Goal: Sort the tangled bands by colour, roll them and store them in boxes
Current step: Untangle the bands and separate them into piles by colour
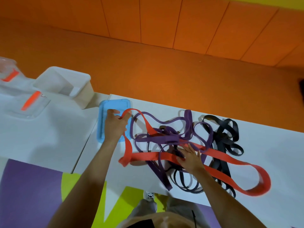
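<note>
A heap of tangled bands lies on the white table (pixel 49 137). A wide red band (pixel 230 163) loops through it from left to right. Purple bands (pixel 158 139) fill the middle and black bands (pixel 225 135) lie at the right. My left hand (pixel 115 125) grips the red band's far-left loop, lifted over a blue box lid (pixel 102 122). My right hand (pixel 190 157) lies flat with fingers spread on the tangle, pressing the red and purple bands down.
A white open box (pixel 65 84) stands at the back left of the table. Two clear containers with orange clips (pixel 29 102) sit further left. An orange floor lies beyond the table. Purple and yellow-green mats and my shoe (pixel 148 195) are below the near edge.
</note>
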A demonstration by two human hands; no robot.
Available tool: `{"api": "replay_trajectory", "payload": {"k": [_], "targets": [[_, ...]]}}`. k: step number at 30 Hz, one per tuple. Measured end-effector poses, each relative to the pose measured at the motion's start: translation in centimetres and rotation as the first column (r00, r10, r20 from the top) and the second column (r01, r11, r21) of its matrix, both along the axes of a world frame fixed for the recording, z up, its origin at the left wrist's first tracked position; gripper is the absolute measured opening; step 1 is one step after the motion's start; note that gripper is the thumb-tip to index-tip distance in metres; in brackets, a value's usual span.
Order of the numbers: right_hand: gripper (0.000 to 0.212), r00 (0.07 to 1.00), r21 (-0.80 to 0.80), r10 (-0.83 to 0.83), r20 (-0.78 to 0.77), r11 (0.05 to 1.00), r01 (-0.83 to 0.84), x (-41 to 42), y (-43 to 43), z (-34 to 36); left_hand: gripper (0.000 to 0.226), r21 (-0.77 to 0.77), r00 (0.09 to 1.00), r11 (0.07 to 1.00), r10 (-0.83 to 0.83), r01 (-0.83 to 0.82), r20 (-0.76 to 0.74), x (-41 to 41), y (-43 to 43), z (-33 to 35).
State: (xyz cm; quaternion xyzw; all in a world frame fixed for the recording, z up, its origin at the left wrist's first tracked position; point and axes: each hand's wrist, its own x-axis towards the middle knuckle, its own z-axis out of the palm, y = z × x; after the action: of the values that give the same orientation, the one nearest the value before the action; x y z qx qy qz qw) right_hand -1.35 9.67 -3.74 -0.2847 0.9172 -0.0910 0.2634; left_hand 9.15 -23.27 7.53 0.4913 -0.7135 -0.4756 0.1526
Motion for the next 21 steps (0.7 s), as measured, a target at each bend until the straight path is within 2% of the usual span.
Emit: {"api": "replay_trajectory", "payload": {"k": [3, 7, 10, 12, 15, 21], "targets": [[0.023, 0.992, -0.112, -0.100, -0.071, 0.989, 0.092, 0.8, 0.9, 0.1, 0.053, -0.093, 0.981, 0.985, -0.129, 0.143, 0.142, -0.3, 0.4, -0.5], [0.018, 0.930, -0.116, -0.341, -0.134, 0.938, 0.327, 1.7, 3.3, 0.1, 0.054, -0.011, 0.990, 0.992, -0.123, 0.124, 0.066, -1.8, 1.3, -0.1], [0.031, 0.836, -0.142, -0.524, -0.162, 0.851, 0.506, 1.2, 5.4, 0.1, 0.044, 0.015, 0.990, 0.990, -0.138, 0.138, 0.003, -2.8, 1.6, 0.2], [0.044, 0.794, -0.143, -0.599, -0.108, 0.799, 0.584, 0.0, 6.9, 0.6, 0.043, 0.042, 0.986, 0.986, -0.158, 0.160, -0.046, -3.3, 1.8, 0.5], [0.056, 0.818, -0.023, -0.574, -0.030, 0.819, 0.574, -2.6, 9.2, 0.9, 0.042, 0.069, 0.982, 0.982, -0.168, 0.175, -0.092, -4.3, 1.9, 1.0], [0.080, 0.902, 0.200, -0.429, 0.044, 0.888, 0.413, -6.7, 12.8, 0.6, 0.043, 0.092, 0.984, 0.985, -0.137, 0.148, -0.110, -5.5, 2.0, 1.0]]}}
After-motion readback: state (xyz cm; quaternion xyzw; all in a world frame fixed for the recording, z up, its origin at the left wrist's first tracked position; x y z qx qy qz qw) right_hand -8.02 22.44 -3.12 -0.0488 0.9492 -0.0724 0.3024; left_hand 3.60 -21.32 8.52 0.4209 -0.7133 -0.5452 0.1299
